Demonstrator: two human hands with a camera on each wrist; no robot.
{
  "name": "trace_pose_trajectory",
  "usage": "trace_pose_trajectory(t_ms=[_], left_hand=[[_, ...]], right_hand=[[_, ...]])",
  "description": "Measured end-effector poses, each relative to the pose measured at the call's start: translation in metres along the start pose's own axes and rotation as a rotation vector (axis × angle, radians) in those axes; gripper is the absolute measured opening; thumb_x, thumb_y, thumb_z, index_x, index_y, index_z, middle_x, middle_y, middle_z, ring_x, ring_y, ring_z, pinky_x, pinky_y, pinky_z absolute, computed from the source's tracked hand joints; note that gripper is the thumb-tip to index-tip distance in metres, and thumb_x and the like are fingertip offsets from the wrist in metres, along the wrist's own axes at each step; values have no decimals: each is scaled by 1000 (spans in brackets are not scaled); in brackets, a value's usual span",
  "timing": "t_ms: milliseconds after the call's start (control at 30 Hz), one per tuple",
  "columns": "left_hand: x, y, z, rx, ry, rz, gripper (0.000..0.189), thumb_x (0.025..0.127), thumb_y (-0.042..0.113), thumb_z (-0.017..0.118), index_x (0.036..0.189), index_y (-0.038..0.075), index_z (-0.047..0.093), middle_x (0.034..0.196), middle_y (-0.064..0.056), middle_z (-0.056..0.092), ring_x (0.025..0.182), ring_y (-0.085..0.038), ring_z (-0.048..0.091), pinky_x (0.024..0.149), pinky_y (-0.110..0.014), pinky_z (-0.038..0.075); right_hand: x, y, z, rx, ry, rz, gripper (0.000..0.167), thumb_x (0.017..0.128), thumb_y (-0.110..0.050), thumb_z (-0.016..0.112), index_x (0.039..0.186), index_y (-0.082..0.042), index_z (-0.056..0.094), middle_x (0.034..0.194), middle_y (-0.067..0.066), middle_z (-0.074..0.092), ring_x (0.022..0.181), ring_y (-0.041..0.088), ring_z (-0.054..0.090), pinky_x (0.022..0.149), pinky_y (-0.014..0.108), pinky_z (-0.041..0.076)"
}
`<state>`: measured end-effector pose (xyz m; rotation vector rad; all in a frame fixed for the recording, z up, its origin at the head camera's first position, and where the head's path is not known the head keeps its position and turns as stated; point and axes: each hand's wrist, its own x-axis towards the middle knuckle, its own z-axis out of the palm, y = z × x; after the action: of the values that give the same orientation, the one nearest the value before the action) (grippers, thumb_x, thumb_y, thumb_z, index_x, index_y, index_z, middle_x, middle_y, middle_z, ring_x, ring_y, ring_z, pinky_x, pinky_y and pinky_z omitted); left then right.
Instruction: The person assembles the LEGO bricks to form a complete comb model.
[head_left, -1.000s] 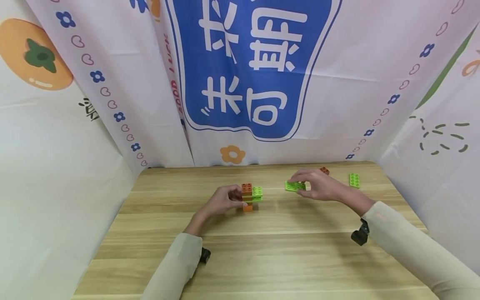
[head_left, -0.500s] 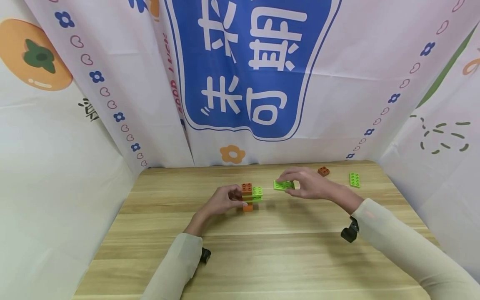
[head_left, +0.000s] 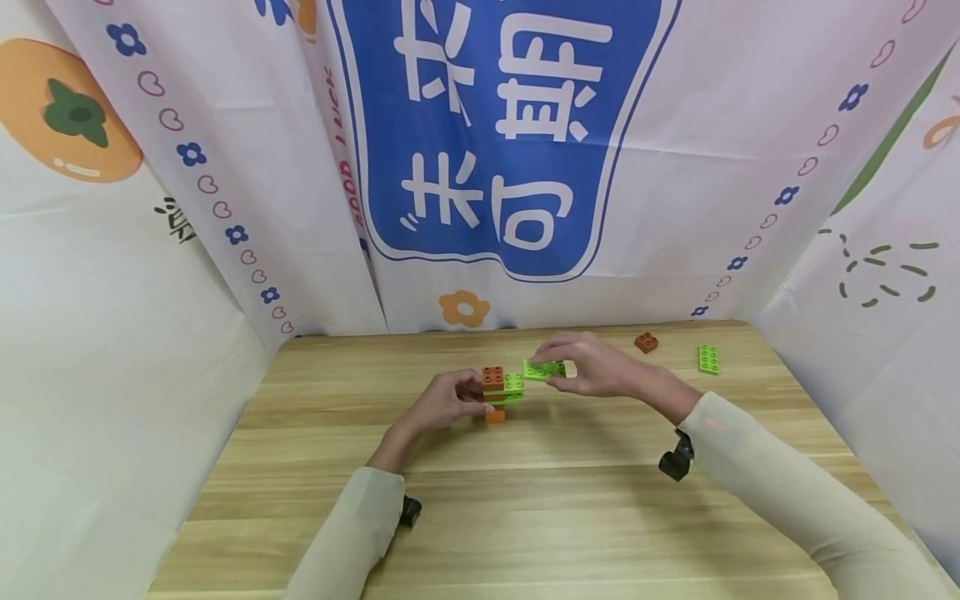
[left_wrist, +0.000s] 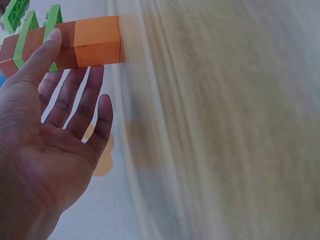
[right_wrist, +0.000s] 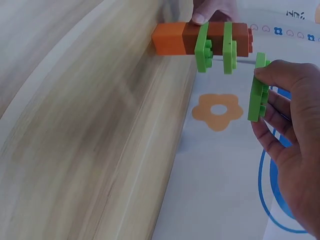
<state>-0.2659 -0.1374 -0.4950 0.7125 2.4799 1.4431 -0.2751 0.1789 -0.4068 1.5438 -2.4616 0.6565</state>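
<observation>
Left to right, landmark = brick tower: left hand (head_left: 446, 402) is on the tower's left side, gripping it, thumb on one face, fingers behind; left wrist view shows the little finger extended clear of the bricks, which head view hides. Brick tower (head_left: 493, 392) stands upright on the wood-grain table (head_left: 525, 517), long axis vertical, studs up. Head view looks down on it and mostly gives the 2x2 studded top; both wrist views give the layer order: orange block (left_wrist: 97, 41) at the bottom, then reddish-brown bricks alternating with two green plates (right_wrist: 201, 50). Those stick out to the tower's right. Held green plate (head_left: 534, 369) is just right of the tower; in head view it looks up against the upper overhang, but right wrist view shows a gap, with the plate a bit above tower top level. Its long axis runs left-right, crosswise to the tower's, studs up, left end toward the tower. Left wrist view only catches part of it at the frame edge. Right hand (head_left: 596, 367), right of the tower, pinches that plate, thumb against fingers. Head view only: loose reddish-brown 2x2 brick (head_left: 647, 342), well right of and behind the tower; loose green 2x4 plate (head_left: 708, 359), farther right, long axis front-to-back, studs up.
</observation>
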Motion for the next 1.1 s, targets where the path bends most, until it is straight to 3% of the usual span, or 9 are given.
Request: trace_pose_trajectory(t_ms=[1100], left_hand=[[1,-2,-1,-4,-24,34,24,93,15,84,111,6,71,107,-6,77,88,-16,68,79,-28,57]], right_hand=[[45,-16,18,39,-16,-34,33,93,-8,80,125,-7,77,123,9,75,115,23,71,99,37,58]])
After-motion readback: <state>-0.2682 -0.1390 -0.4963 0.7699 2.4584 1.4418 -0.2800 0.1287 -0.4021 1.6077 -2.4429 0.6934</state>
